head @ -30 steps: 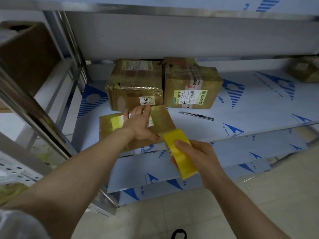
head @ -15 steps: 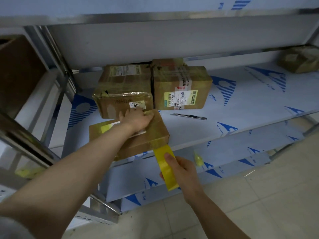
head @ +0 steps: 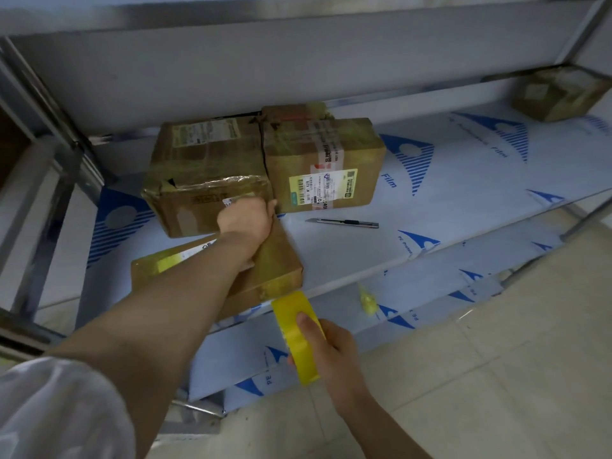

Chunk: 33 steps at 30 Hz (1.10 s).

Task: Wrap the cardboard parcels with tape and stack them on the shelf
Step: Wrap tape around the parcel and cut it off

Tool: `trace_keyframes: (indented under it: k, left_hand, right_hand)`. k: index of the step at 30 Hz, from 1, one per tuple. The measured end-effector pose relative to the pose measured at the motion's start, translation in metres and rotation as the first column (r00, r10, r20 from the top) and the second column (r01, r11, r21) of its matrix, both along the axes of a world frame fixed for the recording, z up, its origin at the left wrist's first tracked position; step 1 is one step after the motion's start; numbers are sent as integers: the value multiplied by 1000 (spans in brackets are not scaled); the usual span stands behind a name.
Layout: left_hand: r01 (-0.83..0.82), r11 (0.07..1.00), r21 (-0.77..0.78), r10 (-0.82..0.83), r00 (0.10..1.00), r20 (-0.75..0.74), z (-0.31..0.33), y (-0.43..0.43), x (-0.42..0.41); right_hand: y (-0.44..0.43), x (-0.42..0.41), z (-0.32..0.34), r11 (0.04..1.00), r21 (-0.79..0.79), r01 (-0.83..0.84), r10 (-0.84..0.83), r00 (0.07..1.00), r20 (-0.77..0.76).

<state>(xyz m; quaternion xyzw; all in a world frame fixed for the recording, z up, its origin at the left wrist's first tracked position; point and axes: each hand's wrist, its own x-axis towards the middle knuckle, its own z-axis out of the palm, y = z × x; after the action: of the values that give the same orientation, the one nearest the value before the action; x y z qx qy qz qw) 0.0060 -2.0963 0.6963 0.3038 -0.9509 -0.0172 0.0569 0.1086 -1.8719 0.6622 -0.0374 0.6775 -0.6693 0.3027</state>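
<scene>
Your left hand (head: 246,217) has slid to the far edge of the flat parcel (head: 271,270) and grips it there, at the front of the shelf (head: 463,207). Your right hand (head: 331,352) holds the yellow tape roll (head: 294,336) just below. Pull too hard and the parcel may slide off, or the tape may twist.

The tape roll (head: 295,336) is yellow. The parcels (head: 326,167) are brown, on a shelf (head: 463,200) of white film with blue striped triangles. The knife (head: 344,222) looks grey and black.

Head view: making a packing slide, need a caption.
Left hand holds a flat parcel at the shelf edge; right hand grips the yellow tape roll below it.
</scene>
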Motion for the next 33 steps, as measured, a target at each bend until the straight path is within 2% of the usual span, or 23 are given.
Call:
trace_keyframes:
  k: [2,5,10,13,17,19,23,27,31,33]
  left_hand:
    - [-28,998,62,31,999,-37,-1,-4,4]
    - [-81,968,237,100,993,-70,3,-7,6]
    - [-32,995,96,17,988,153,-2,26,18]
    - [8,998,70,-15,995,104,-5,33,25]
    - [-4,996,85,-13,979,204,-2,37,26]
    - [30,997,76,-45,980,196,-11,50,35]
    - [49,985,167,-83,975,204,-10,53,39]
    - [-21,995,98,7,989,147,-9,37,47]
    - [-86,969,231,40,979,199,-2,26,47]
    - [-98,971,217,61,983,171,-1,20,47]
  right_hand:
    - [-1,-2,0,1000,11,-12,12,1000,-11]
    - [-3,-5,0,999,36,-26,27,999,-40]
    - [-10,-7,-1,1000,22,-1,2,1000,-28]
    - [-12,-7,-3,1000,26,15,-14,1000,-21]
    - [-13,-8,-3,999,34,24,-24,1000,-11]
    - [-13,-9,-3,999,27,25,-25,1000,-16]
    - [-13,-9,0,999,36,29,-29,1000,-9]
    - [-10,-9,2,999,51,10,-9,1000,-19]
    - [-11,-9,3,998,56,-2,2,1000,1]
    - [-12,-10,5,998,53,-15,14,1000,11]
